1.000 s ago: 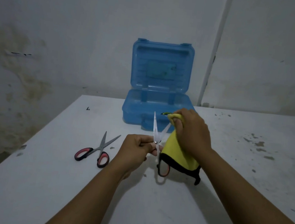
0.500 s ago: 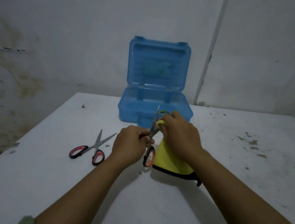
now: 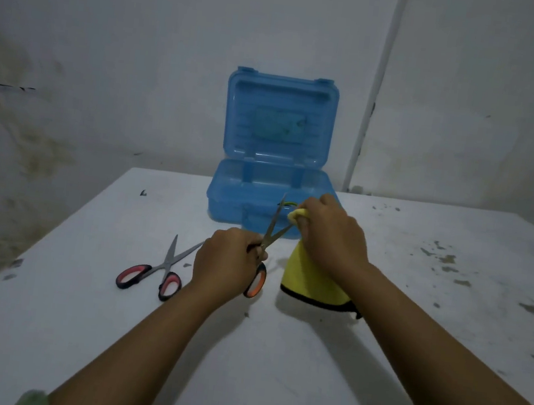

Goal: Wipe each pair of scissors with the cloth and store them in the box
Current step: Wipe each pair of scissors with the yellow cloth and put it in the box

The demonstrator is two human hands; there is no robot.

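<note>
My left hand [image 3: 226, 259] grips a pair of scissors with orange-and-black handles [image 3: 257, 280], blades spread and pointing up and away. My right hand [image 3: 332, 235] pinches a yellow cloth with a black hem [image 3: 308, 279] around the tip of the right blade; the rest of the cloth hangs down to the table. A second pair of scissors with red-and-black handles [image 3: 163, 267] lies half spread on the table to the left of my left hand. The blue plastic box [image 3: 236, 198] stands just behind my hands with its lid raised; something green shows inside.
The white table [image 3: 274, 354] carries dark flecks and chipped spots on its right side. A stained wall stands close behind the box, and a white pipe [image 3: 369, 114] runs up it to the right of the lid.
My right hand with the cloth slid down the blade and then back up to its tip. The view shifted slightly; the lying scissors and the box kept their places.
</note>
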